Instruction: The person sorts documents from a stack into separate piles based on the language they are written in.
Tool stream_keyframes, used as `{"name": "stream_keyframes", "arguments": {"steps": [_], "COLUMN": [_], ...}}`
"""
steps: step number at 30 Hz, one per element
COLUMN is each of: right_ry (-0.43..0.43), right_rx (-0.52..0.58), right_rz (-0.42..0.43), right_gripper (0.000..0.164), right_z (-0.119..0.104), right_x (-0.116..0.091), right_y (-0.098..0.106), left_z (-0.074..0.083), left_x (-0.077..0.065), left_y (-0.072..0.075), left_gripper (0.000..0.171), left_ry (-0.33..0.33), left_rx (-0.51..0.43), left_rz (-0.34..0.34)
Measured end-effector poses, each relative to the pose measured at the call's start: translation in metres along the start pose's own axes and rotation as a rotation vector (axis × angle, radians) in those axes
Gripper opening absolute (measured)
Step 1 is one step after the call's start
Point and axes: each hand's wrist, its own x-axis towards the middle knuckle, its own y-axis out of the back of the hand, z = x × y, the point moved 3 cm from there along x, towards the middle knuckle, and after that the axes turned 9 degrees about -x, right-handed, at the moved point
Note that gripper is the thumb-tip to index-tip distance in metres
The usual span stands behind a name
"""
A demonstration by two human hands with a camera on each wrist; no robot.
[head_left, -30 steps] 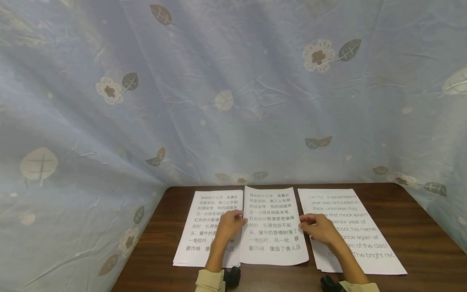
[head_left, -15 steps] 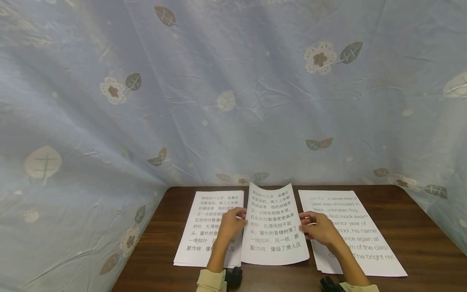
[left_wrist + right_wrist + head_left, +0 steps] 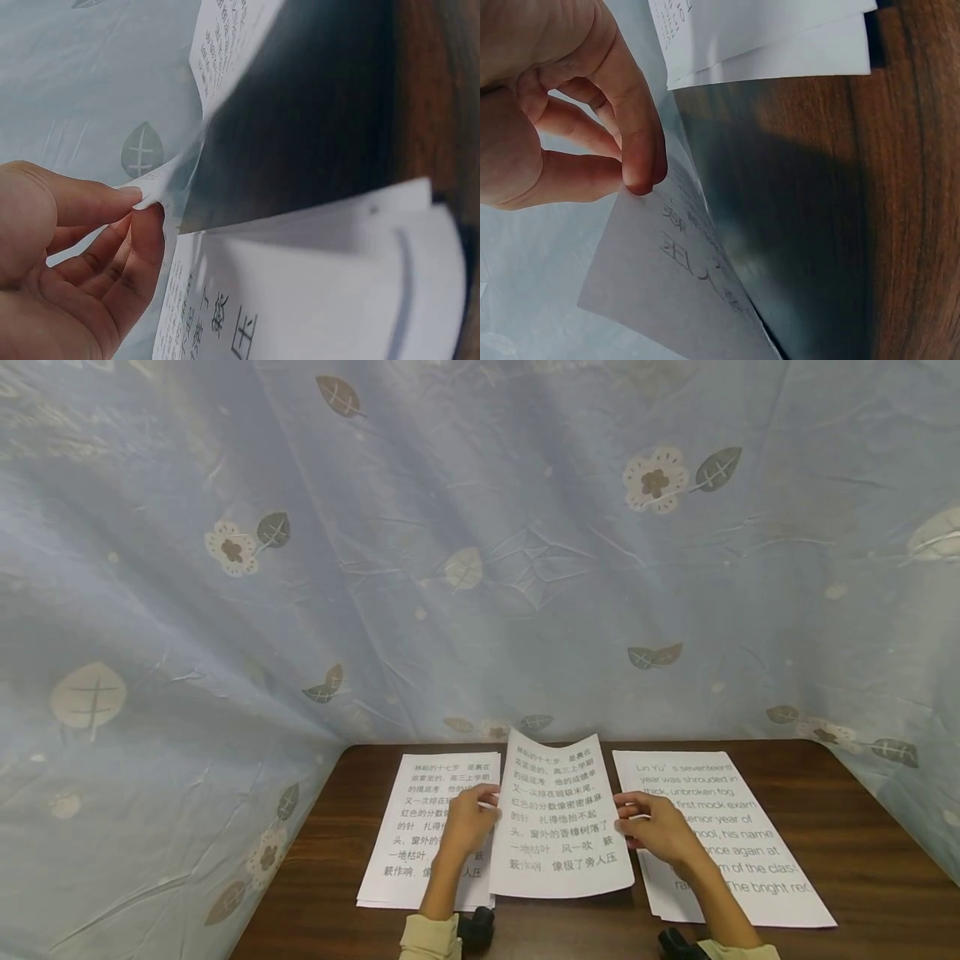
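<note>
A white sheet of paper (image 3: 558,839) printed with Chinese text is held in the middle of the table, its far edge raised and bowed. My left hand (image 3: 467,827) pinches the sheet's left edge between thumb and fingers, and the left wrist view shows the paper creasing at the fingertips (image 3: 133,196). On the other side, my right hand (image 3: 660,833) pinches the right edge, the thumb and forefinger closing on it in the right wrist view. Beneath the lifted sheet (image 3: 645,277), dark shadowed tabletop shows in both wrist views.
A stack of Chinese-printed pages (image 3: 378,881) lies to the left, partly under my left forearm. English-printed pages (image 3: 780,893) lie to the right, below my right hand and forearm. The brown wooden table (image 3: 862,827) ends at a patterned blue-grey curtain (image 3: 480,643).
The middle sheet has risen, its far edge curling up and its near edge lifting slightly. Both hands have kept their hold on its sides, and the side stacks have stayed put.
</note>
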Motion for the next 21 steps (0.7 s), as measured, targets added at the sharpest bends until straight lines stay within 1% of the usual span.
{"name": "stream_keyframes", "arguments": {"steps": [10, 14, 21], "right_ry": [-0.011, -0.006, -0.007], "right_rx": [0.067, 0.091, 0.155], "right_rz": [-0.011, -0.026, -0.018], "right_gripper": [0.052, 0.054, 0.05], "right_z": [-0.003, -0.006, -0.014], "right_x": [0.004, 0.006, 0.008], "right_y": [-0.014, -0.024, -0.045], "left_z": [-0.007, -0.012, -0.022], "left_x": [-0.002, -0.004, -0.005], "left_y": [0.017, 0.027, 0.048], "left_gripper": [0.039, 0.04, 0.04], "left_ry": [-0.007, -0.016, -0.018], "left_rx": [-0.005, -0.008, 0.013], "left_rz": [0.03, 0.037, 0.048]}}
